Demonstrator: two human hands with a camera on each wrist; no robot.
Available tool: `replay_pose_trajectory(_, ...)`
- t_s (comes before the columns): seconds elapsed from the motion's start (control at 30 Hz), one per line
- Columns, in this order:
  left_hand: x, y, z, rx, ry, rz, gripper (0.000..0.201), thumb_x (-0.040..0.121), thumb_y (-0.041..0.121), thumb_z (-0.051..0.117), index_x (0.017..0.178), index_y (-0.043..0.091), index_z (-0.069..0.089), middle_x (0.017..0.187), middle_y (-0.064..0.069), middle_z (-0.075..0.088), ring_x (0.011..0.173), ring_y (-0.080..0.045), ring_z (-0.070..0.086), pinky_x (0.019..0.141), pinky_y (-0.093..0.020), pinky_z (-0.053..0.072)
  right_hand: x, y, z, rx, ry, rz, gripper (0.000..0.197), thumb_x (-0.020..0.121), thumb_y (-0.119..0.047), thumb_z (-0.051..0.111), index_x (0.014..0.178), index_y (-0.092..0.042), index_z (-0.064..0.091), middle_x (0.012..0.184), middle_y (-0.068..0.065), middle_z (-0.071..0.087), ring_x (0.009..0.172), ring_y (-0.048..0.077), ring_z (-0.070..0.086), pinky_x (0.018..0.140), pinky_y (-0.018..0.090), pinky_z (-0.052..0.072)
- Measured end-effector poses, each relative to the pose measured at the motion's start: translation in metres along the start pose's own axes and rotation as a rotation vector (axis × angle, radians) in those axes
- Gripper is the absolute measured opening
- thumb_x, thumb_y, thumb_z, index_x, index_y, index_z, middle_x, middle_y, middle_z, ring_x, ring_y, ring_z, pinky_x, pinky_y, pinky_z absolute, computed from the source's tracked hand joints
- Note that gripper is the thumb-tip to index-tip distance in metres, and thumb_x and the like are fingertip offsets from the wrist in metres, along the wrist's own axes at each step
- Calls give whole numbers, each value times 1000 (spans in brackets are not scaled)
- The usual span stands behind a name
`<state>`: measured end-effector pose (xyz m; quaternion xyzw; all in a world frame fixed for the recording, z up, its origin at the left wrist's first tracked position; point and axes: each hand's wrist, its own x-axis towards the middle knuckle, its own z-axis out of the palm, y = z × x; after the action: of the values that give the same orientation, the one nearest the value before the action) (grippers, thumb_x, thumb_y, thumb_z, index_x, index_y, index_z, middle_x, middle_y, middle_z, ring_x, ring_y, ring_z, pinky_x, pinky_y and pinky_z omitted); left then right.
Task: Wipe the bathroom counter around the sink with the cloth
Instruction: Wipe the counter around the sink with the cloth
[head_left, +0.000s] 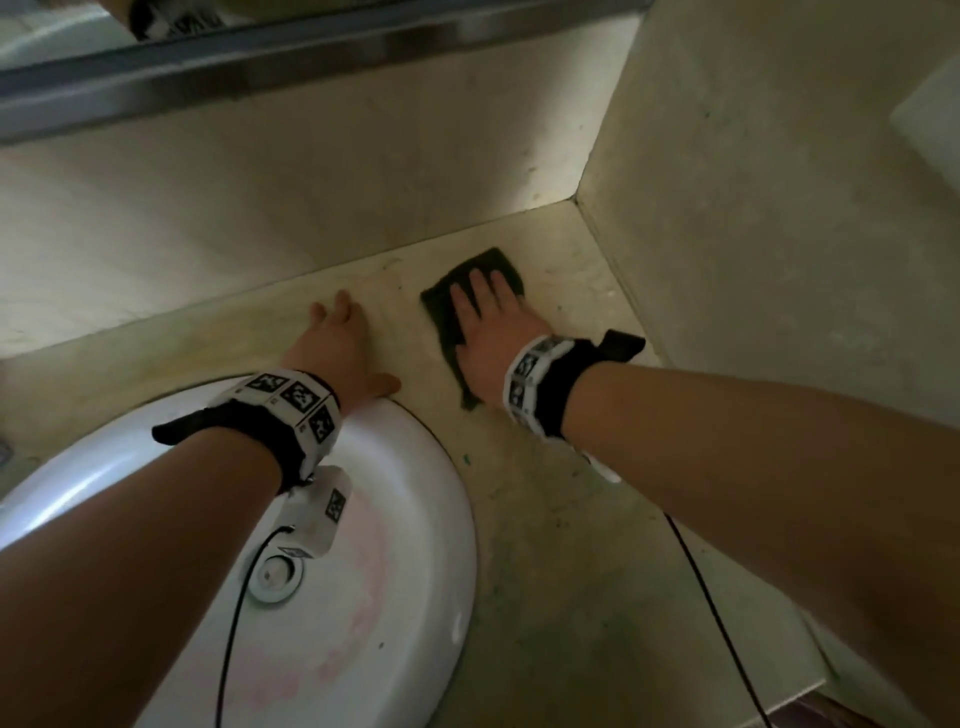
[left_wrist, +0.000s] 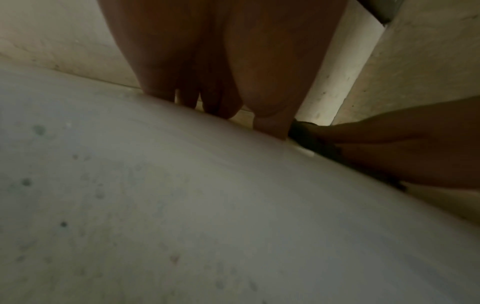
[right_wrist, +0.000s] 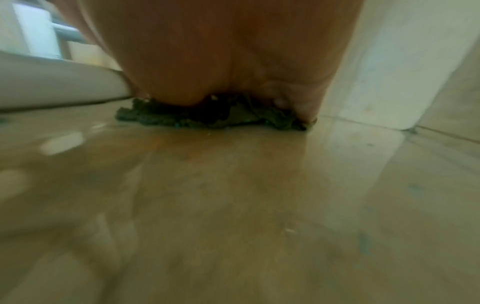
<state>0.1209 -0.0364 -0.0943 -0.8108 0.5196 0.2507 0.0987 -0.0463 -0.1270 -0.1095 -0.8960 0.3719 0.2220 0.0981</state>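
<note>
A dark green cloth (head_left: 441, 312) lies flat on the beige stone counter (head_left: 545, 493), to the right of the white round sink (head_left: 405, 519) and near the back corner. My right hand (head_left: 488, 317) presses on the cloth with straight fingers. In the right wrist view the palm covers the crumpled cloth (right_wrist: 207, 117). My left hand (head_left: 337, 338) rests flat on the counter behind the sink rim, fingers spread, holding nothing. The left wrist view shows those fingers (left_wrist: 218, 98) past the sink rim (left_wrist: 182, 185), with the cloth (left_wrist: 306, 135) to the right.
The backsplash (head_left: 311, 182) and a side wall (head_left: 779, 208) meet in a corner close to the cloth. A mirror frame (head_left: 260, 57) runs above. The sink drain (head_left: 275, 571) sits below my left wrist. The counter's front edge (head_left: 821, 696) is at lower right.
</note>
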Motion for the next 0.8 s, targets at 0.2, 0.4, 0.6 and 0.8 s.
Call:
replay_pose_trajectory(0.2, 0, -1, 1, -10, -1, -3, 104, 81, 46, 67, 151, 8, 0, 160, -4, -9, 147, -31, -2, 115, -43, 21, -6, 57, 5, 34, -15, 151, 71, 98, -37, 27, 150, -9, -12, 157, 16, -14, 145, 35, -8, 119, 44, 2)
replay_pose_trajectory(0.4, 2, -2, 1, 17, -11, 0, 105, 81, 48, 66, 151, 8, -1, 160, -4, -9, 146, -31, -2, 115, -45, 23, -72, 62, 24, 26, -29, 200, 67, 98, -31, 23, 149, -5, -13, 157, 18, -15, 145, 36, -8, 120, 45, 2)
replay_pose_trajectory(0.6, -2, 0, -1, 18, -24, 6, 104, 83, 48, 64, 151, 6, -2, 159, -5, -10, 146, -33, -3, 116, -47, 23, -130, 24, 50, 102, -79, -117, 74, 97, -16, 41, 151, -17, -9, 157, 4, -18, 145, 22, -15, 118, 34, -1)
replay_pose_trajectory(0.8, -3, 0, 2, 25, -16, 5, 100, 84, 48, 62, 151, 8, 0, 160, -4, -9, 146, -33, -3, 116, -47, 22, -52, 19, 14, 217, 39, -132, 76, 92, 1, 46, 151, -13, 1, 159, 8, -6, 147, 23, -5, 118, 32, 1)
